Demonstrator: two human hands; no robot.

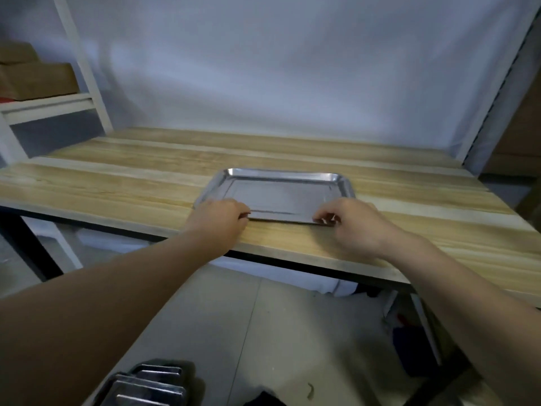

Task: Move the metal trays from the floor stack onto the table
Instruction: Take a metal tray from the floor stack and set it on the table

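A shiny rectangular metal tray (278, 191) lies flat on the wooden table (123, 183), near its front edge. My left hand (218, 219) grips the tray's near left corner, fingers curled over the rim. My right hand (351, 222) pinches the near right corner between thumb and fingertips. Both near corners are hidden under my hands. On the grey floor at the bottom left, a stack of metal trays (146, 386) is partly cut off by the frame's edge.
A white sheet hangs behind the table. A white shelf unit (79, 65) with cardboard boxes (35, 80) stands at the left. Black table legs (29, 244) run down at the left. Dark objects (409, 341) lie under the table at the right.
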